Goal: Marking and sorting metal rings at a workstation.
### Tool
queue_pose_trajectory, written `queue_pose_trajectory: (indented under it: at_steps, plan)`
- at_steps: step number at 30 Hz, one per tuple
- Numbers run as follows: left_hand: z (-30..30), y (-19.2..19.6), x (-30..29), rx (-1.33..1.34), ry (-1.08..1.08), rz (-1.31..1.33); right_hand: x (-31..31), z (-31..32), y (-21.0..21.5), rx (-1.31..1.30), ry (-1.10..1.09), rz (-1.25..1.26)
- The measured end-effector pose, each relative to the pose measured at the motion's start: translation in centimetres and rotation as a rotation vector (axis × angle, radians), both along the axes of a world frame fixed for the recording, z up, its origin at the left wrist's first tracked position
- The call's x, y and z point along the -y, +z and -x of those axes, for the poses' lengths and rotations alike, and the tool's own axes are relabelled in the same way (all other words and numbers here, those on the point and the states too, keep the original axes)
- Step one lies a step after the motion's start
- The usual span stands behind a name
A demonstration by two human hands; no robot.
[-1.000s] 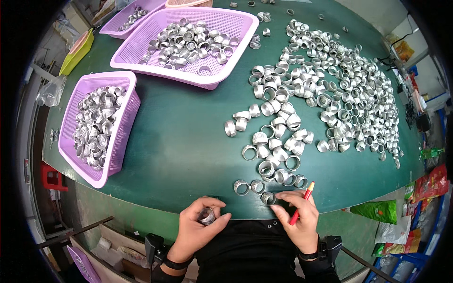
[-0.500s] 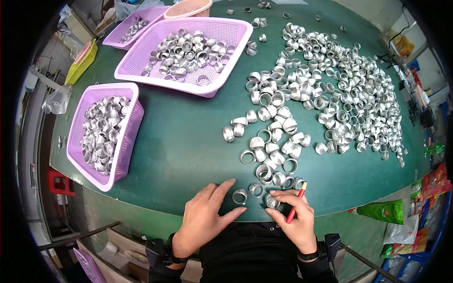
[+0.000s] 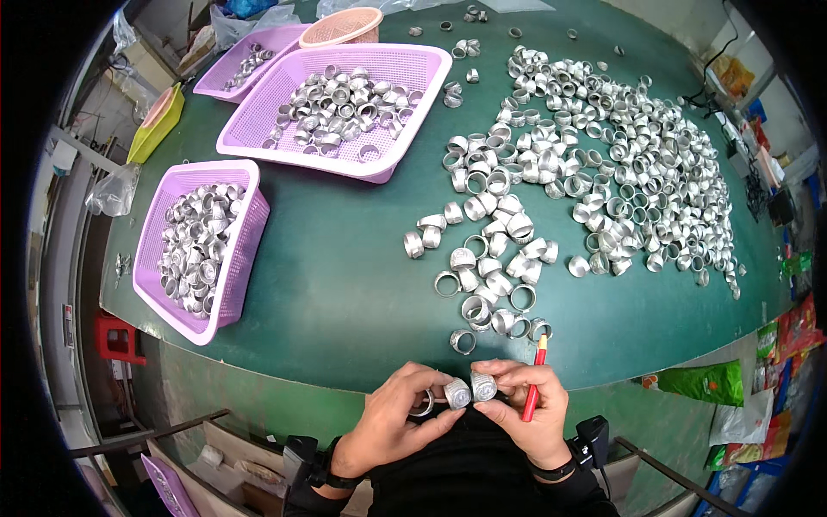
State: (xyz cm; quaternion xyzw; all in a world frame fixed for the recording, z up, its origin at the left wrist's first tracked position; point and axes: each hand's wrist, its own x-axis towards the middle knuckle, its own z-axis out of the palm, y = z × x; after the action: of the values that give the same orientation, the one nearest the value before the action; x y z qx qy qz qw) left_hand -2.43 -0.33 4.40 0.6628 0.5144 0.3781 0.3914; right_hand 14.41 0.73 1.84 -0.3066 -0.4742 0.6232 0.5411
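Note:
At the table's near edge, my left hand (image 3: 386, 424) is closed around silver metal rings. One ring (image 3: 457, 394) is pinched at the fingertips with its patterned face turned up, and a second ring (image 3: 423, 403) sits further back in the fingers. My right hand (image 3: 538, 420) pinches another patterned ring (image 3: 483, 387) close beside it; I cannot tell whether the two touch. A red pencil (image 3: 532, 388) with a yellowish tip is also held in my right hand, slanting across its fingers. Just beyond the hands lies a loose ring (image 3: 463, 342) on the green table (image 3: 345, 293).
A big heap of rings (image 3: 655, 189) spreads over the table's right side, trailing toward my hands. Purple baskets with rings stand at left: a near one (image 3: 241, 267), a larger one (image 3: 388, 168) and a far one (image 3: 202, 86). A peach basket (image 3: 345, 28) is at the back.
My left hand was open beside loose rings and now holds two of them. Both hands have drawn together at the table's edge, and my right hand has lifted its ring.

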Motion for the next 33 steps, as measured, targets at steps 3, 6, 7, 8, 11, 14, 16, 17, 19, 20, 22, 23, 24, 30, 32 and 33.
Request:
queue_pose_trajectory:
  at_steps: [3, 6, 7, 8, 11, 14, 16, 17, 19, 20, 22, 23, 24, 30, 32, 33]
  plan:
    - [-0.3, 0.8, 0.8, -0.014, 0.003, -0.016, 0.5, -0.1, 0.4, -0.06, 0.073, 0.046]
    - [-0.5, 0.9, 1.3, -0.034, -0.004, -0.134, 0.9, -0.3, 0.5, -0.148, 0.118, 0.1]
    - [-0.6, 0.8, 1.4, -0.061, -0.012, -0.214, 0.9, -0.3, 0.6, -0.199, 0.147, 0.147]
    - [-0.6, 0.6, 1.7, -0.067, -0.006, -0.221, 1.0, -0.2, 0.6, -0.251, 0.18, 0.195]
    - [-1.0, -0.3, 2.9, 0.13, 0.071, 0.002, 0.7, -0.6, 0.8, 0.048, 0.067, 0.049]
    - [-1.0, -0.3, 3.3, 0.216, 0.152, 0.076, -1.5, -1.5, 0.4, 0.762, -0.111, -0.378]
    - [-0.6, -0.2, 3.1, -0.002, 0.201, 0.085, -1.9, -1.9, 0.0, 0.894, -0.099, -0.426]
    - [-0.5, -0.7, 3.0, -0.018, 0.248, 0.088, -2.1, -2.0, 0.1, 0.882, -0.123, -0.425]
    - [-0.5, -1.2, 2.6, -0.094, 0.258, -0.027, -1.6, -1.8, -0.1, 0.719, -0.184, -0.306]
    - [-0.6, -1.4, 2.3, -0.168, 0.259, -0.14, -0.9, -1.6, 0.2, 0.623, -0.135, -0.137]
    - [-0.9, -1.3, 2.0, -0.19, 0.222, -0.174, -0.4, -0.2, 1.3, 0.517, 0.031, -0.053]
    - [-0.9, -1.2, 2.0, -0.218, 0.195, -0.214, -0.2, 0.3, 1.0, 0.532, 0.083, -0.062]
    - [-0.8, -1.5, 1.9, -0.216, 0.193, -0.206, -0.2, 0.8, 1.1, 0.529, 0.072, -0.101]
    - [0.6, -1.4, 1.0, -0.096, 0.093, -0.163, -1.7, 1.7, 0.9, 0.585, 0.127, -0.126]
    - [1.7, -1.1, 0.8, 0.01, -0.016, 0.028, -2.3, 2.0, 0.8, 0.705, 0.142, -0.287]
    - [2.1, -1.3, 0.9, 0.014, -0.012, 0.036, -2.5, 2.2, 0.8, 0.707, 0.15, -0.281]
